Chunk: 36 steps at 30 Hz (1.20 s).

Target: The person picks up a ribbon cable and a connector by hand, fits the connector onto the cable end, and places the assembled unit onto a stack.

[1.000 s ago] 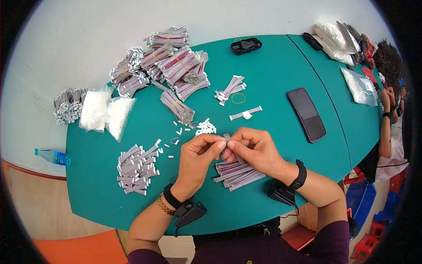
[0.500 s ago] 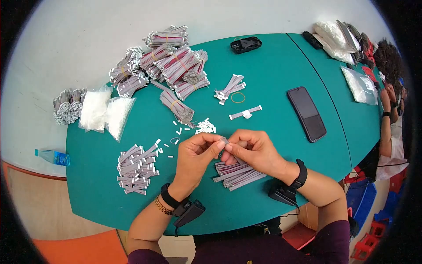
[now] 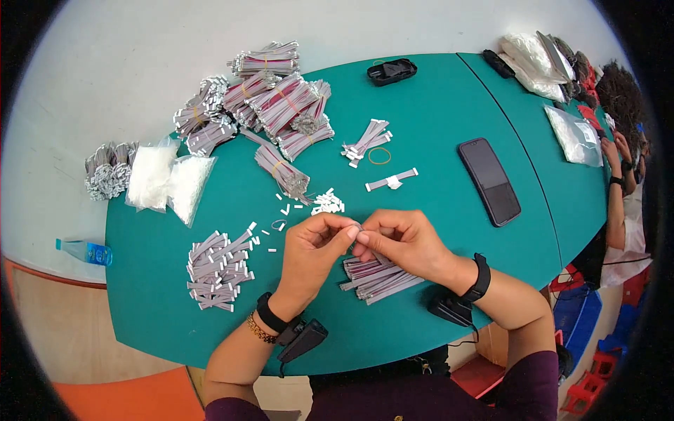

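My left hand point(image 3: 314, 252) and my right hand point(image 3: 401, 242) meet fingertip to fingertip over the middle of the table. Both pinch a short grey ribbon cable point(image 3: 359, 226), mostly hidden by the fingers. Below my right hand lies a stack of grey and purple ribbon cables point(image 3: 379, 279). To the left of my left hand is a loose heap of short cables with white connectors point(image 3: 219, 270). Just beyond my hands sits a small pile of white connector housings point(image 3: 328, 202), with several strewn beside it.
Bundled cables point(image 3: 284, 105) are heaped at the back left, beside clear bags of white parts point(image 3: 151, 175). A water bottle point(image 3: 84, 250) lies at the left edge. A phone point(image 3: 489, 182) is on the right, a black case point(image 3: 392, 71) at the back. A co-worker's arm point(image 3: 615, 203) shows far right.
My fingertips have shifted slightly around the cable, and less of its grey shows between them. Everything else stays in place.
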### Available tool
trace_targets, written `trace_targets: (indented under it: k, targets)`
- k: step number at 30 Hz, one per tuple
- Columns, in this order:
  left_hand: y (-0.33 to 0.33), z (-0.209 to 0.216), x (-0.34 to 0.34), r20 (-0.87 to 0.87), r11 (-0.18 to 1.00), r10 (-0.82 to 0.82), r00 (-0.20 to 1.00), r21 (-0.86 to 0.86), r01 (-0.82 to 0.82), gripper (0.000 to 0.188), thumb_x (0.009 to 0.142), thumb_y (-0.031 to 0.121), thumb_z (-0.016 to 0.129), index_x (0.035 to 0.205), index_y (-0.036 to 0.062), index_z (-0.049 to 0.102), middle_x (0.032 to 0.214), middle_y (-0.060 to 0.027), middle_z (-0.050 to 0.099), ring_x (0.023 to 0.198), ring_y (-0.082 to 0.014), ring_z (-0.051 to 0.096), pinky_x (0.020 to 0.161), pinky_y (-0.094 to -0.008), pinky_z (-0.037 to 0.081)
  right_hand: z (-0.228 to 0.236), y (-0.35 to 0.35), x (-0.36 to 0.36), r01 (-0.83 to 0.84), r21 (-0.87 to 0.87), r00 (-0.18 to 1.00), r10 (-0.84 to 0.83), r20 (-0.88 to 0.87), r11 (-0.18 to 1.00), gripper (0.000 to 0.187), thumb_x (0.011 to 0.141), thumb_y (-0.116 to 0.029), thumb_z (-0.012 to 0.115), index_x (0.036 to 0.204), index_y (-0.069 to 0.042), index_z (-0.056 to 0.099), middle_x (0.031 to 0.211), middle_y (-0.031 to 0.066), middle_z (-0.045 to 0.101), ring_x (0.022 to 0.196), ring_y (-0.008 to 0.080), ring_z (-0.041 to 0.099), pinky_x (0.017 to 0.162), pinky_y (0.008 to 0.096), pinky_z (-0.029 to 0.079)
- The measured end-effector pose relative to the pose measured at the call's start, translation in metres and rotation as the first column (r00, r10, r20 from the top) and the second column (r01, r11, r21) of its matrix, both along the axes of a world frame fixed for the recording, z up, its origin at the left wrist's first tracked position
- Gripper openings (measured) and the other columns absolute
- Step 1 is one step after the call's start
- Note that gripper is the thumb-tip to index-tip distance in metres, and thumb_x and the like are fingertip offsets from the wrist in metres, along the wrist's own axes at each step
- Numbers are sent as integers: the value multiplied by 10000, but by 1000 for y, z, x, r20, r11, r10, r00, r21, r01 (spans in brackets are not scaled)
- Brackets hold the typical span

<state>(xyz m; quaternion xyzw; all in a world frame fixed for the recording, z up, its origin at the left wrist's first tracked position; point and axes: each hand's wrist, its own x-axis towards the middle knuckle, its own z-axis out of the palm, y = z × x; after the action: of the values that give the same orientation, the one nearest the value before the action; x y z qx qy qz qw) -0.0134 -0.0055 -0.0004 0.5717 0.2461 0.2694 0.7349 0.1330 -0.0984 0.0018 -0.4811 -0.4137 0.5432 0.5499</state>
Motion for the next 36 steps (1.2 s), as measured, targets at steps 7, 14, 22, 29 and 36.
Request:
trace_targets:
  k: [7, 14, 22, 29, 36]
  targets:
    - [-2, -6, 0, 23, 998, 34, 999, -52, -33, 80, 823, 59, 624, 881, 5, 616, 808, -27, 619, 691, -64, 536, 634, -196, 432, -5, -1, -2, 84, 30, 996, -84, -3, 996, 171, 913, -136, 516, 907, 19, 590, 795, 62, 640, 710, 78, 599, 646, 204, 507]
    - [-4, -6, 2, 53, 998, 65, 996, 1, -66, 84, 822, 67, 630, 882, 10, 621, 817, -21, 621, 685, -57, 533, 628, -186, 430, -5, 1, -4, 103, 23, 993, -102, -64, 994, 162, 915, -141, 516, 880, 3, 582, 758, 41, 624, 647, 51, 563, 564, 184, 462]
    - [-2, -7, 2, 26, 1000, 14, 1000, -12, -14, 113, 830, 73, 617, 917, 4, 596, 817, -36, 596, 693, -88, 512, 646, -219, 421, -9, 2, -4, 183, 87, 982, -186, 22, 979, 132, 907, -121, 531, 827, -20, 562, 681, -2, 560, 566, 20, 464, 480, 172, 338]
    - [9, -6, -1, 141, 988, -47, 989, -137, 67, 157, 852, 63, 583, 992, -5, 574, 873, -49, 583, 758, -114, 521, 702, -244, 432, -6, 1, 1, 195, 107, 980, -199, 29, 975, 110, 891, -100, 551, 812, -25, 559, 659, -11, 544, 566, 14, 458, 486, 167, 327]
    - [11, 1, -2, 108, 984, -101, 989, -136, 115, 163, 855, 71, 580, 1003, 2, 569, 879, -56, 591, 798, -122, 549, 735, -250, 452, 2, 0, 5, 164, 92, 986, -167, 19, 982, 112, 877, -108, 568, 800, -27, 559, 624, -16, 538, 543, 11, 453, 470, 169, 320]
